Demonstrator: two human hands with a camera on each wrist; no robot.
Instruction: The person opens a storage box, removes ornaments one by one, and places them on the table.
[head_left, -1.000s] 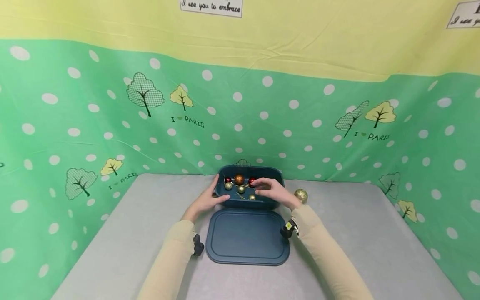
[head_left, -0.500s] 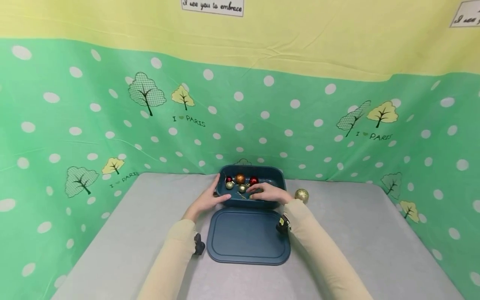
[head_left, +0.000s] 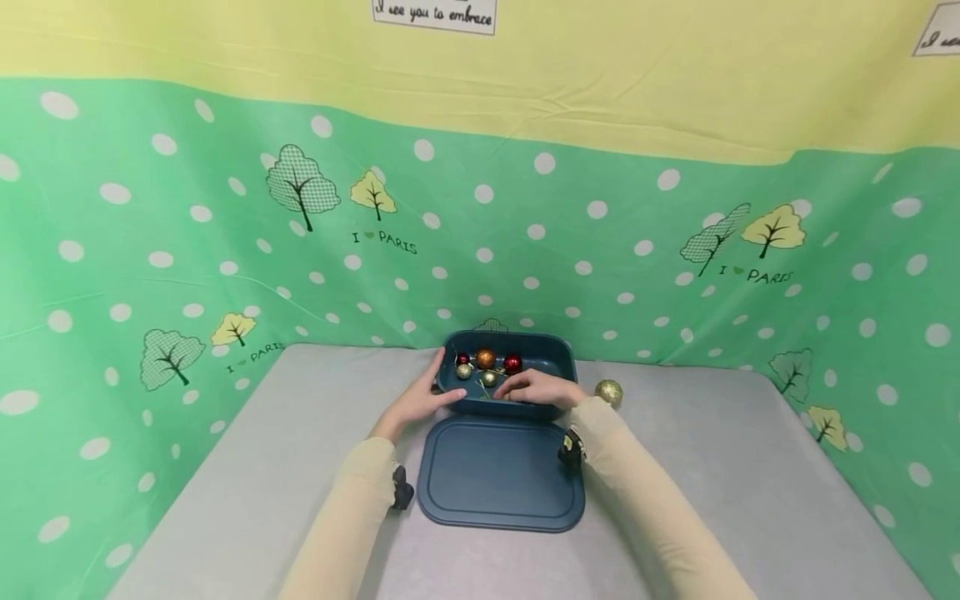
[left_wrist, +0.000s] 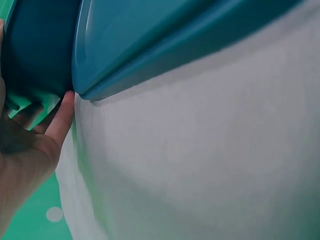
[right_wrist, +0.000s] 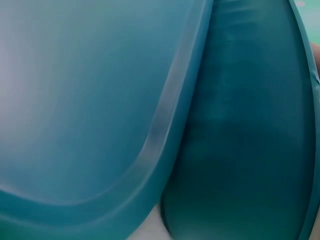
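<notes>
**Five baubles in the bin, one on the table, lid off**

At the centre of the head view, just below the green backdrop, sits the dark blue bin (head_left: 507, 375), open-topped. Inside it I count a small red bauble (head_left: 462, 359), an orange glitter bauble (head_left: 485, 358), a bigger red bauble (head_left: 512, 363) and two gold baubles (head_left: 464, 372) (head_left: 488, 378) in front of them. My right hand (head_left: 534, 387) is reaching over the near rim into the bin, fingers bent downward beside the gold ones; I cannot tell whether they pinch anything, since the hand covers whatever lies under it. My left hand (head_left: 415, 402) lies against the bin's left end with fingers fairly straight, steadying it; the left wrist view shows my thumb (left_wrist: 61, 120) touching the wall beside the lid's corner.

Just below the bin in the frame, touching or nearly touching its near wall, the matching blue lid (head_left: 501, 473) lies flat on the grey table (head_left: 262, 467), between my two sleeves. The right wrist view shows only lid rim and bin wall, close and blurred.

To the right of the bin, apart from it, one gold glitter bauble (head_left: 609, 392) rests on the table. By my judgement, most of the ornaments are in, that one is outside, and the bin is not yet covered.
</notes>
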